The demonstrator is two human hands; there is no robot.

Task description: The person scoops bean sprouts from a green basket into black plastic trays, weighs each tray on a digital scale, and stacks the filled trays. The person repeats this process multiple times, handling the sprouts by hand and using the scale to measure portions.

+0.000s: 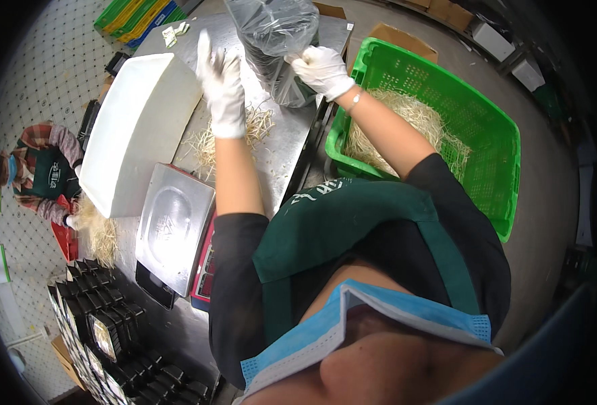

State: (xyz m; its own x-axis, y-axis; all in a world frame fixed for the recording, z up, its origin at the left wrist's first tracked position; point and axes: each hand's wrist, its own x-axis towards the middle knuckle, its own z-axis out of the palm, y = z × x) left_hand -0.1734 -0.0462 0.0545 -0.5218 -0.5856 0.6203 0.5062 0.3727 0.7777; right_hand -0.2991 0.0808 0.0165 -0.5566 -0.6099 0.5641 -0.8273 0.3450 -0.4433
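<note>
Both hands wear white gloves. My left hand (222, 86), a little blurred, is raised above the steel table (283, 152) with its fingers apart and holds nothing. The fingers of my right hand (321, 71) are closed on a clear plastic bag (278, 30) around a stack of dark trays, at the table's far end. Below and around my left wrist lies a loose pile of bean sprouts (258, 124). A large white plastic tub (146, 111) stands tilted to the left of it. Nearer me is a weighing scale (177, 223) with a bare steel plate.
A green plastic crate (491, 152) holding sprouts stands at the right. Rows of black trays (111, 324) fill the lower left. Across the table a co-worker (45, 172) handles more sprouts (98, 233) beside a red crate (66, 238). Stacked colored crates (136, 20) stand top left.
</note>
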